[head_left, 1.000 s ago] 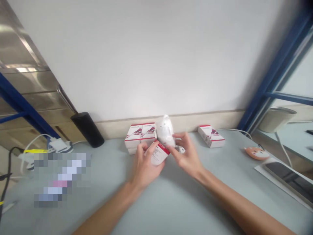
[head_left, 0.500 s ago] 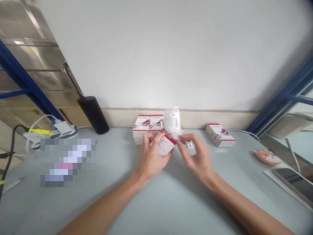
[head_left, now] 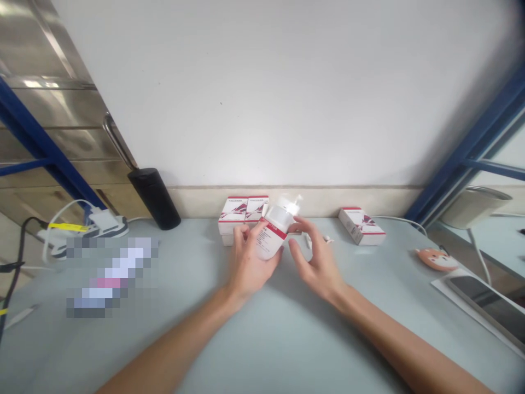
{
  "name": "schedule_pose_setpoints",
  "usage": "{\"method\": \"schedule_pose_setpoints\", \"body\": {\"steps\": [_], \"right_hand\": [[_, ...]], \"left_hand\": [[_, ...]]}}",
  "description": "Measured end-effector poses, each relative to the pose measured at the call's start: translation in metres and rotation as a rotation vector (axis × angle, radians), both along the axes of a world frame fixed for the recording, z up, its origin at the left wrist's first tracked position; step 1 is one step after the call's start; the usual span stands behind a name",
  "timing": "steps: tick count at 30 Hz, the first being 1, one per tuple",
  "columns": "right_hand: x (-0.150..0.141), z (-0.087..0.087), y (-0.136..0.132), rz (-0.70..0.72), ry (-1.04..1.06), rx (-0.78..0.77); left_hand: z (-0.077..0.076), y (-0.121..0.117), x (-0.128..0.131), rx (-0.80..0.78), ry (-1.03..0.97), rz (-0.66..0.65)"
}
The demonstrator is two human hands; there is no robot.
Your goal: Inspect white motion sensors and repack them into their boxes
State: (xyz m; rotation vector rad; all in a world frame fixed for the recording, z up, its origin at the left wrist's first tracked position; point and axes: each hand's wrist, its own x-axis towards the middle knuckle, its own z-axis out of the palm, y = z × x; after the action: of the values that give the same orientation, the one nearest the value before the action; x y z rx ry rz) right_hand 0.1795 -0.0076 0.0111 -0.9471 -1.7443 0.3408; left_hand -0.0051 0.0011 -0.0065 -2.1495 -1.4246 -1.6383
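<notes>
My left hand (head_left: 248,268) is closed around a red-and-white cardboard box (head_left: 270,239), which tilts to the right. Out of the box's upper end sticks a white plastic detector (head_left: 283,210), wrapped in a clear bag and partly inside. Just right of the box is my right hand (head_left: 318,260), its thumb and fingers apart with nothing between them; its fingertips come close to the box's upper right edge. Small white parts (head_left: 309,239) lie on the table behind the right hand, partly hidden by it.
Stacked red-and-white boxes (head_left: 233,210) stand by the wall behind the left hand. Another such box (head_left: 362,225) lies to the right. A black cylinder with a metal handle (head_left: 155,198), a power strip (head_left: 86,232), an orange animal-face item (head_left: 437,259) and a phone (head_left: 484,301) sit around the grey table (head_left: 254,350).
The detector sits lower in the box than before. My right hand has come off it, its fingers now spread. The view has shifted slightly.
</notes>
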Motion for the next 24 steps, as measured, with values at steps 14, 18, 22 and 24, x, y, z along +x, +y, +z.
{"method": "schedule_pose_setpoints", "body": {"steps": [14, 18, 22, 24], "right_hand": [[0.007, 0.010, 0.003, -0.002, -0.097, 0.043], [0.011, 0.012, 0.006, -0.022, -0.094, 0.061], [0.013, 0.019, 0.003, 0.014, -0.149, 0.156], [0.013, 0.024, -0.002, 0.025, -0.212, 0.217]], "left_hand": [[0.002, -0.003, 0.000, -0.025, 0.046, 0.018], [0.001, -0.006, 0.001, 0.013, 0.067, 0.011], [-0.003, -0.008, 0.004, 0.027, -0.010, -0.031], [-0.005, -0.010, 0.008, 0.016, -0.061, -0.058]]}}
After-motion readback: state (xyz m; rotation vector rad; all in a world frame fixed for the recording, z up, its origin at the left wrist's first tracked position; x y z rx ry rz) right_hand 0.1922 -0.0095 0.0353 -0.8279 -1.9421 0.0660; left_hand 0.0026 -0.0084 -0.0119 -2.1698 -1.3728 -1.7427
